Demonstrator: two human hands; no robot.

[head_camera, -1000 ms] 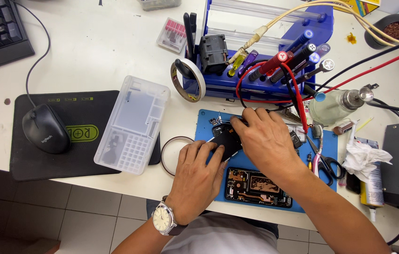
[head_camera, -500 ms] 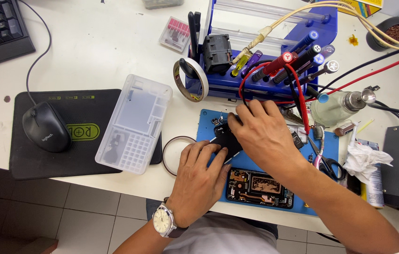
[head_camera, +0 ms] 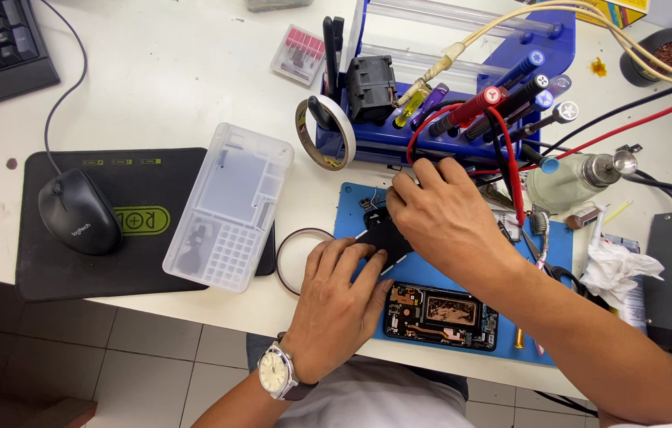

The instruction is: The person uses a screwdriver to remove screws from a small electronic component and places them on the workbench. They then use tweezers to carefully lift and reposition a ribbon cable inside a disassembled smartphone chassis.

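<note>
Both hands work over the blue mat [head_camera: 558, 238] at the near edge of the white counter [head_camera: 153, 87]. The left hand [head_camera: 344, 297], a watch on its wrist, lies flat with fingers [head_camera: 356, 254] spread, pressing down on a dark phone panel [head_camera: 390, 238]. The right hand [head_camera: 443, 222] covers the panel's far end, fingers curled down at its top edge; whether they pinch a tool or a part I cannot tell, the knuckles hide it.

The panel lies between the two hands, its long axis running diagonally, near-left to far-right. The left hand holds the near end, the right sits over the far end, both touching it.

Just nearer the person, an opened phone body [head_camera: 440, 313] with exposed boards lies on the mat, close under the right forearm. A red lead [head_camera: 510, 158] drapes beside the right hand from the blue tool rack [head_camera: 399, 147]. A tape roll [head_camera: 332, 131] leans against the rack; a clear parts box [head_camera: 229, 206] and a mouse [head_camera: 78, 210] lie well to the left.
</note>
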